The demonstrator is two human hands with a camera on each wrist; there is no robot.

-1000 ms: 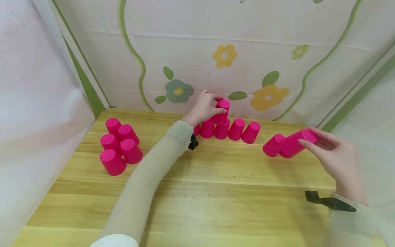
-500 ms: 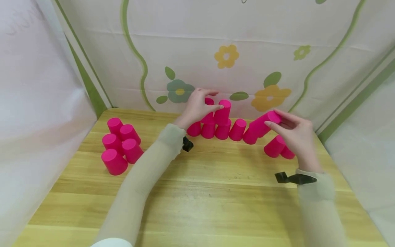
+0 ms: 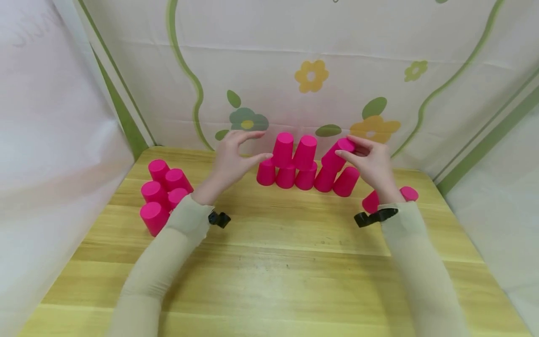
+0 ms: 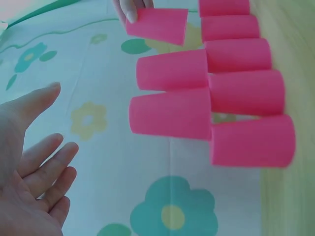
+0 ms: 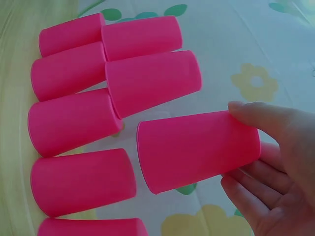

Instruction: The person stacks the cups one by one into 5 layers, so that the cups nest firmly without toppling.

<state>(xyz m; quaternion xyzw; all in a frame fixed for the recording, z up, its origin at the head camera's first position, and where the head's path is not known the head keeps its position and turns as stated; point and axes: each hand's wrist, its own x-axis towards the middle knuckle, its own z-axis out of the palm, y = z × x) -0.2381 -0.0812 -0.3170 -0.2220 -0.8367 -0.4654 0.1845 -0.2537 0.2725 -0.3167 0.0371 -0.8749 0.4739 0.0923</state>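
Observation:
A row of several upside-down pink cups [image 3: 286,178] stands at the back of the wooden table. On top of that row sit two more cups, a left one [image 3: 283,149] and a right one [image 3: 305,152]. My right hand [image 3: 372,164] pinches another pink cup [image 5: 197,150] near its narrow end, thumb on one side and fingers on the other. That cup hangs tilted just above the row's right part, with a small gap visible in the right wrist view. Left of the stack, my left hand [image 3: 231,164] holds nothing, its thumb and fingers spread apart.
At the table's left stands a cluster of several upside-down pink cups [image 3: 154,193]. A cup [image 3: 409,193] and another beside it stand at the right, partly behind my right wrist. A flower-printed curtain [image 3: 252,75] hangs close behind the row.
My left hand has let go of a cup on the second tier and drawn back left. My right hand has carried its cup leftward from the right-hand cups to above the row.

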